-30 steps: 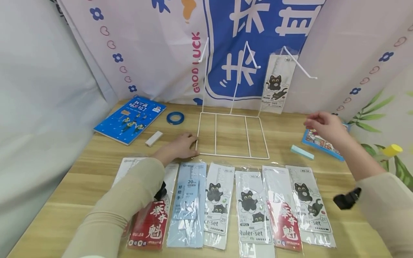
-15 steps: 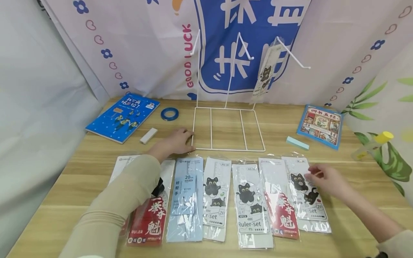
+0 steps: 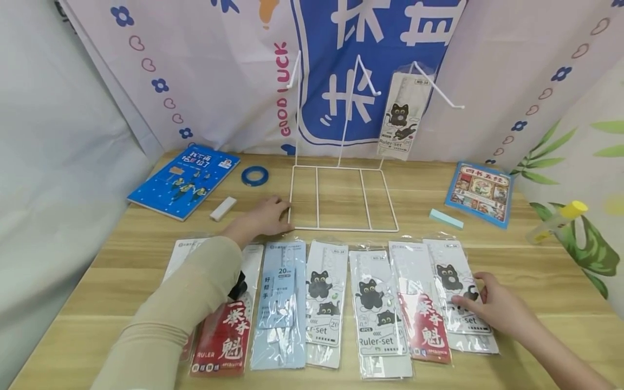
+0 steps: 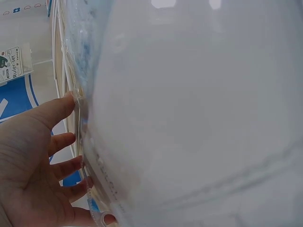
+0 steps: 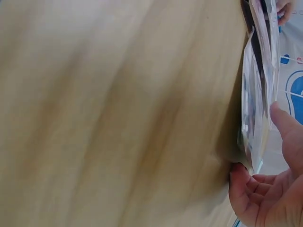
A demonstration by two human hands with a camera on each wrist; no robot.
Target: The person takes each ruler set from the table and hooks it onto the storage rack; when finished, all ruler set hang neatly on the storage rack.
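A person's right hand (image 3: 494, 306) is at the rightmost black-cat packet (image 3: 450, 277), which lies flat on the table (image 3: 546, 336) in front and to the right of the white wire rack (image 3: 341, 230). The packet reaches leftward and away from this hand, its long axis running roughly toward the rack and its far end leaning left. The right hand is much the nearer: part-curled, thumb over the packet's face, fingers at its right edge; whether the grip is firm cannot be told. The left hand (image 3: 268, 215), fingers apart and slightly bent, touches the rack's front left corner.

Readable writing: another cat packet (image 3: 404, 116), hanging from the rack's right hook, says "Ruler-set". In front of the rack, a middle cat packet (image 3: 377, 303) says "Ruler-set" and "4PCS"; the blue packet (image 3: 283, 303), "20" and "好帮手"; the left red packet (image 3: 221, 336), "RULER". The book (image 3: 480, 195) right of the rack is titled "四书五经". Behind the rack, the backdrop (image 3: 244, 81) says "GOOD LUCK". Brand names are too small to read.
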